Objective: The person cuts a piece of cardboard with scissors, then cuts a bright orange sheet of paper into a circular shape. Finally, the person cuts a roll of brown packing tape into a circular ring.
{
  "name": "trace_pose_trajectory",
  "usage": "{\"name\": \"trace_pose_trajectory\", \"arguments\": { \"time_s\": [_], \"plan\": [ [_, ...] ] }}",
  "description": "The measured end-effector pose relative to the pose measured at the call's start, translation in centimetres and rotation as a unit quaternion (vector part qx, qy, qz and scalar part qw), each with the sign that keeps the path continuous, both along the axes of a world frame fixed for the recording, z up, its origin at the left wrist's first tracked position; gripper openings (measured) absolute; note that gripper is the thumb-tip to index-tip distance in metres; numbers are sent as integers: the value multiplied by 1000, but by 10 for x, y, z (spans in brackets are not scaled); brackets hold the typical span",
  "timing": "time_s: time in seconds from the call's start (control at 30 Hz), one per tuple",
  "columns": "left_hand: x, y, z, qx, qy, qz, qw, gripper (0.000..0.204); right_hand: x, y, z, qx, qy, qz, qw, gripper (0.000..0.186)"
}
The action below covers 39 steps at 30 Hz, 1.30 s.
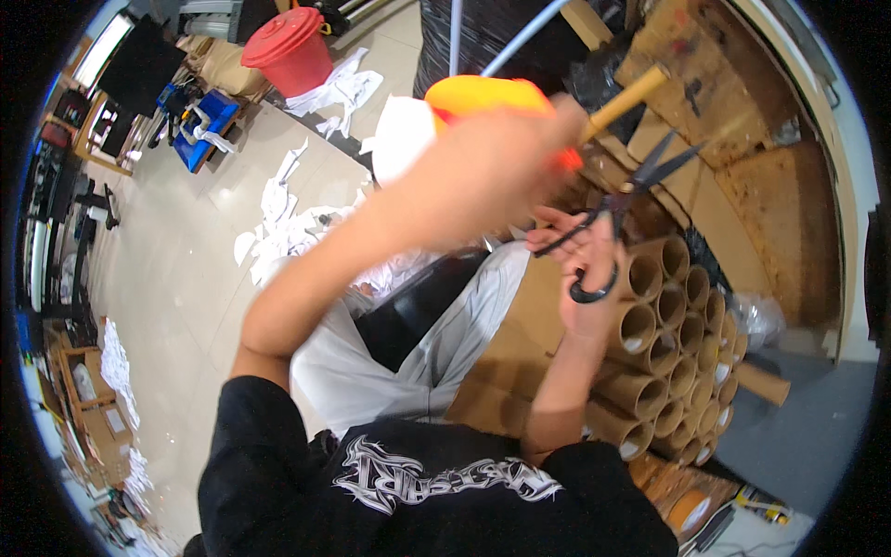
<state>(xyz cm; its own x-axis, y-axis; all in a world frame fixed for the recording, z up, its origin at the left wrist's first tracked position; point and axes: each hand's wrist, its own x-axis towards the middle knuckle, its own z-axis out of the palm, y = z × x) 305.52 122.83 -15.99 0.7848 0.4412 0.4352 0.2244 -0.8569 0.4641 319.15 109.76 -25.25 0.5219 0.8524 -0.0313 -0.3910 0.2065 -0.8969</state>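
Observation:
My left hand (520,158) is raised across the middle and smeared by motion, its fingers not readable. Right behind it is a bright orange-yellow piece of material (487,91) with a white part (404,139) at its left; whether the hand grips it, I cannot tell. A bit of red-orange shows beside the fingers. My right hand (587,255), palm up, holds a pair of black scissors (616,200) by the handle loops. The scissor blades are spread and point up and to the right. Some of the right fingers are stretched out beside the handles.
Brown cardboard tubes (668,348) are stacked beside my right forearm. A yellowish rod or tube (629,102) sticks out beyond my left hand. White scraps (283,209) litter the tiled floor (186,269). A red lidded bucket (290,54) stands at the far left, black plastic (524,42) ahead.

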Motion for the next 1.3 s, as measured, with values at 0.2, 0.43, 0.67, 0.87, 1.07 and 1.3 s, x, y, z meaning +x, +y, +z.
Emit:
{"name": "trace_pose_trajectory", "arguments": {
  "time_s": [0.2,0.43,0.67,0.87,1.07,1.3],
  "plan": [
    [18,-203,-63,-24,80,-29,996,21,22,-111,14,-158,-90,-29,983,16],
    [22,-267,-142,-121,138,-42,982,25,37,-175,-31,-278,-185,-25,942,31],
    [8,-277,-163,-253,126,-80,956,33,32,-188,-63,-293,-257,-50,920,33],
    [-31,-173,-146,-284,219,187,915,50,35,-208,-37,-288,-230,-63,928,32],
    [-91,-120,-210,-280,251,290,880,85,55,-233,-26,-282,-253,-56,924,31],
    [-138,-145,-291,-559,177,201,784,106,62,-245,-30,-348,-304,-58,885,29]
  ]
}}
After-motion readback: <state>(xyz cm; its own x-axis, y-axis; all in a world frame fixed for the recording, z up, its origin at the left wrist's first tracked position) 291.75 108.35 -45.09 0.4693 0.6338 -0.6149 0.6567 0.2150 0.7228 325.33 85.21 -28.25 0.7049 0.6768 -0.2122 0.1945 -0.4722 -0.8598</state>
